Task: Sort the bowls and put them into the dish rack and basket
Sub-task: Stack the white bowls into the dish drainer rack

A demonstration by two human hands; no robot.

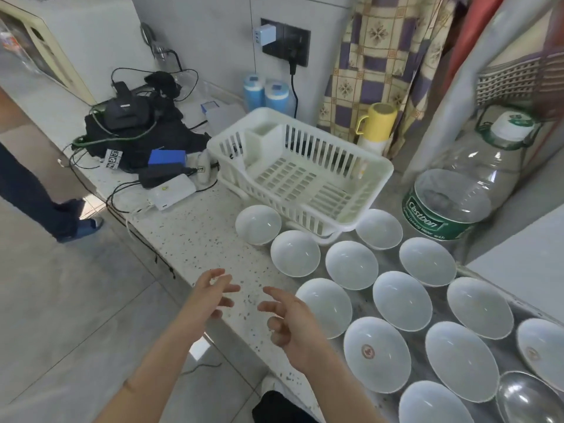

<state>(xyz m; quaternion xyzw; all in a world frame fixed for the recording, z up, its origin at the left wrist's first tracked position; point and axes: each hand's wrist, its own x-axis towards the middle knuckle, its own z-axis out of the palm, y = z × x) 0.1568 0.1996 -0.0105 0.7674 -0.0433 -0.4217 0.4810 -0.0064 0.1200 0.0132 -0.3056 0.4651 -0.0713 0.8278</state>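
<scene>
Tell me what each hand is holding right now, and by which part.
Nothing is held. The left hand and right hand hover empty over the counter, fingers loosely spread.

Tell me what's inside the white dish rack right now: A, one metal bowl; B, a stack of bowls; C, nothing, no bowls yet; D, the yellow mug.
C: the rack shows only its bare slatted floor, while the white bowls sit on the counter in front of it and the yellow mug stands behind it.
</scene>
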